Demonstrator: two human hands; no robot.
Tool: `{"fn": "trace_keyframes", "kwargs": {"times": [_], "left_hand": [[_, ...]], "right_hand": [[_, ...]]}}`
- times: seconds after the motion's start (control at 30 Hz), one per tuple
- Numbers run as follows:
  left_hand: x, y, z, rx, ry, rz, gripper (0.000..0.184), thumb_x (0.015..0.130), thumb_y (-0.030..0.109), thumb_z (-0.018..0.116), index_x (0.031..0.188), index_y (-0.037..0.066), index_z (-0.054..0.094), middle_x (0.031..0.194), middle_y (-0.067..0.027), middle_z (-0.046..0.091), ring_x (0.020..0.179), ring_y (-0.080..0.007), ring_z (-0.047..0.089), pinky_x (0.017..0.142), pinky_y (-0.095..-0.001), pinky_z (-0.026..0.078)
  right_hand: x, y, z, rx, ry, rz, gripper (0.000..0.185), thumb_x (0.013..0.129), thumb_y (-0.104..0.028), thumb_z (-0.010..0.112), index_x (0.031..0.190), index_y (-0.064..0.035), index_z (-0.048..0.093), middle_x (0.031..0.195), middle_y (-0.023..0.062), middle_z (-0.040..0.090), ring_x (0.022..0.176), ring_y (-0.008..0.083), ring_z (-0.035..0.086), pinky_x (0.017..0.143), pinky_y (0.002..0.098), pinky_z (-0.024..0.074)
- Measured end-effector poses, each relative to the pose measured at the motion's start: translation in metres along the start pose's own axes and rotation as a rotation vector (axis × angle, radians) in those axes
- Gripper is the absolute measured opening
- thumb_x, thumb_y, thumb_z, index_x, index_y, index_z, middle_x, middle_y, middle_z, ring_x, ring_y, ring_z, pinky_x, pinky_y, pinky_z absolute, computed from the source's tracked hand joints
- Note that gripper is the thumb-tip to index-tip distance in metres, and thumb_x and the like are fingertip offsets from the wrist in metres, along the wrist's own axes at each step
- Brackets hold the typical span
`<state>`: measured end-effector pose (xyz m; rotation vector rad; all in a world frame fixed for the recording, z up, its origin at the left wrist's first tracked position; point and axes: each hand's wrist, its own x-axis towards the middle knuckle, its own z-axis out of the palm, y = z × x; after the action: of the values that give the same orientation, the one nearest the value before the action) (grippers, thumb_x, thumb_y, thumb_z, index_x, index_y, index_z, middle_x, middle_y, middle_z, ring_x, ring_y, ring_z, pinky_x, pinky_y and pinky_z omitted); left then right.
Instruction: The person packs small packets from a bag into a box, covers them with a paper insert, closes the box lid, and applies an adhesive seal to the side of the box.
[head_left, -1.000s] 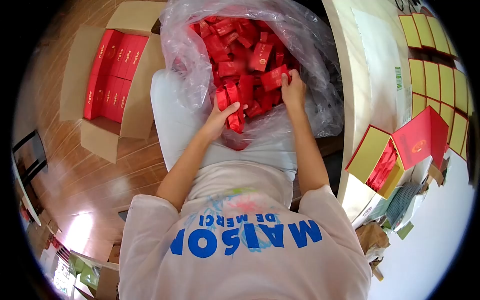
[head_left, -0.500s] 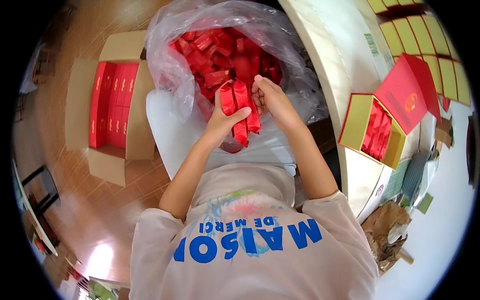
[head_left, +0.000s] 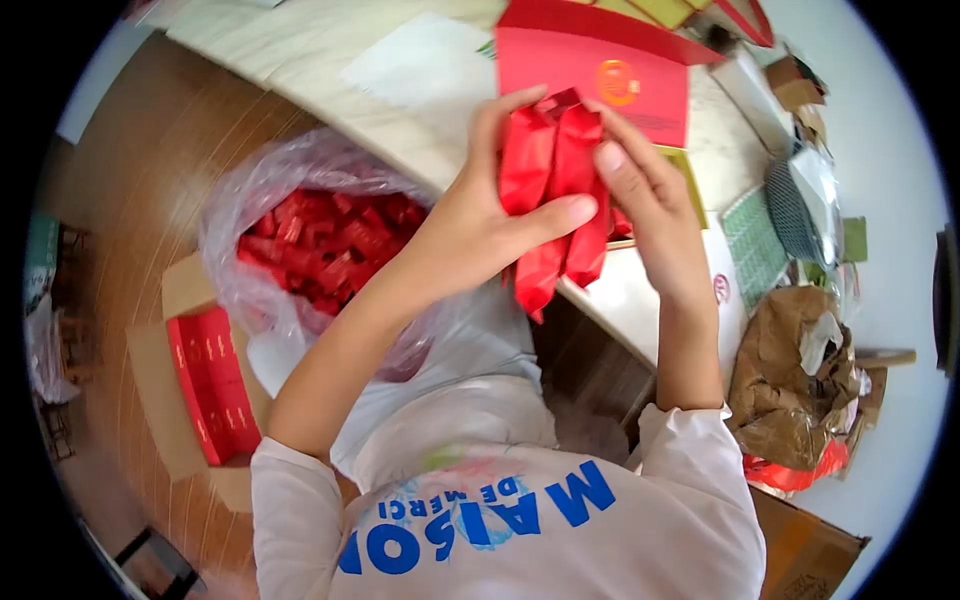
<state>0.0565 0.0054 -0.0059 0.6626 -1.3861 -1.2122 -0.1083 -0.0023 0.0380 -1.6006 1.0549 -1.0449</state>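
Note:
Several shiny red packets (head_left: pixel 575 150) stand side by side between my two hands, above the table's edge. My left hand (head_left: pixel 500 215) is wrapped round them, its thumb across their front. At their right side, my right hand (head_left: pixel 650 195) presses with its fingers against the packets. Just behind the hands is an open gift box with a red lid (head_left: pixel 645 95) bearing a gold emblem; its yellow inside is mostly hidden. A clear plastic bag (head_left: pixel 235 225) holding many loose red packets (head_left: pixel 335 250) lies to the left, beside my lap.
The pale marble table (head_left: pixel 400 150) runs across the top. On the floor at left is an open cardboard carton (head_left: pixel 150 385) with red boxes (head_left: pixel 215 385) inside. To the right are a crumpled brown paper bag (head_left: pixel 785 385), a dark basket (head_left: pixel 795 205) and a green mat (head_left: pixel 755 235).
My view and body have turned right toward the table. Both hands have brought the red packets from over the plastic bag to near the open gift box, and my right hand now touches them.

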Motion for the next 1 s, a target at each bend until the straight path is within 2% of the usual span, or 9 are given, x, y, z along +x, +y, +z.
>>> {"fn": "trace_keyframes", "kwargs": {"times": [0.13,0.17,0.33,0.37,0.57,0.6,0.63,0.77,1.0], "left_hand": [[0.063,-0.005,0.056,0.067,-0.125,0.109,0.082,0.08,0.028,0.076,0.137,0.005,0.022,0.127,-0.0205,0.046,0.114,-0.0267,0.054,0.096,-0.036,0.045],[0.076,-0.014,0.066,0.146,-0.136,0.158,0.076,0.082,0.025,0.074,0.138,0.009,0.025,0.131,-0.0138,0.045,0.117,-0.0213,0.051,0.098,-0.0343,0.044],[0.109,-0.061,0.106,0.091,-0.194,0.021,0.074,0.086,0.032,0.07,0.136,0.006,0.023,0.137,-0.0201,0.037,0.126,-0.0251,0.043,0.105,-0.0368,0.037],[0.113,-0.072,0.108,0.177,-0.178,0.023,0.073,0.087,0.034,0.068,0.136,0.005,0.023,0.139,-0.022,0.034,0.13,-0.0273,0.039,0.108,-0.0382,0.033],[0.102,-0.104,0.105,0.605,-0.077,-0.024,0.066,0.09,0.043,0.058,0.133,0.001,0.029,0.134,-0.0235,0.037,0.131,-0.0333,0.034,0.109,-0.0414,0.028],[0.098,-0.104,0.101,0.753,-0.064,0.013,0.062,0.091,0.043,0.056,0.13,0.0,0.034,0.131,-0.0226,0.039,0.125,-0.0344,0.038,0.106,-0.0415,0.03],[0.095,-0.102,0.098,0.899,-0.048,0.055,0.059,0.092,0.044,0.054,0.127,-0.001,0.038,0.127,-0.0216,0.042,0.119,-0.0355,0.041,0.104,-0.0416,0.031],[0.093,-0.091,0.093,0.954,-0.066,-0.032,0.047,0.093,0.041,0.051,0.111,-0.003,0.051,0.113,-0.0173,0.052,0.107,-0.0331,0.045,0.096,-0.0409,0.035],[0.094,-0.096,0.093,0.806,0.063,0.178,0.032,0.092,0.031,0.053,0.107,0.003,0.058,0.101,-0.0169,0.06,0.097,-0.0336,0.05,0.091,-0.0418,0.039]], "right_hand": [[0.003,-0.003,-0.068,0.104,0.215,-0.019,0.041,0.097,-0.029,0.054,0.131,-0.0045,0.054,0.093,-0.0029,0.059,0.078,0.0031,0.048,0.067,0.0182,0.038],[0.001,-0.008,-0.082,0.076,0.23,0.059,0.049,0.099,-0.025,0.048,0.137,0.0033,0.04,0.131,0.0126,0.053,0.117,0.0188,0.053,0.099,0.03,0.0419],[0.015,0.038,-0.139,0.205,0.097,0.029,0.05,0.1,-0.028,0.044,0.142,-0.0007,0.035,0.137,0.0123,0.046,0.124,0.0197,0.048,0.103,0.032,0.0375],[0.016,0.05,-0.142,0.319,0.086,0.053,0.046,0.099,-0.026,0.047,0.141,-0.0077,0.041,0.136,0.0075,0.048,0.122,0.0145,0.047,0.1,0.0287,0.038],[0.018,0.101,-0.149,0.362,0.015,0.209,0.046,0.098,-0.027,0.048,0.138,-0.0041,0.045,0.135,0.0095,0.05,0.122,0.0164,0.047,0.104,0.0282,0.0345],[0.019,0.105,-0.143,0.34,0.041,0.202,0.046,0.097,-0.03,0.049,0.135,-0.0035,0.048,0.114,0.0065,0.061,0.102,0.0123,0.057,0.089,0.0247,0.0437],[0.02,0.111,-0.145,0.363,0.046,0.208,0.046,0.097,-0.03,0.049,0.135,-0.0035,0.048,0.114,0.0065,0.061,0.102,0.0123,0.057,0.089,0.0247,0.0437],[0.022,0.116,-0.15,0.137,0.01,0.251,0.048,0.094,-0.033,0.054,0.131,-0.0024,0.052,0.07,-0.0053,0.049,0.06,0.0032,0.042,0.054,0.0212,0.0364],[0.018,0.106,-0.147,-0.036,-0.033,0.185,0.049,0.095,-0.031,0.053,0.134,-0.0022,0.048,0.107,0.0084,0.061,0.098,0.0132,0.055,0.087,0.0262,0.0424]]}}
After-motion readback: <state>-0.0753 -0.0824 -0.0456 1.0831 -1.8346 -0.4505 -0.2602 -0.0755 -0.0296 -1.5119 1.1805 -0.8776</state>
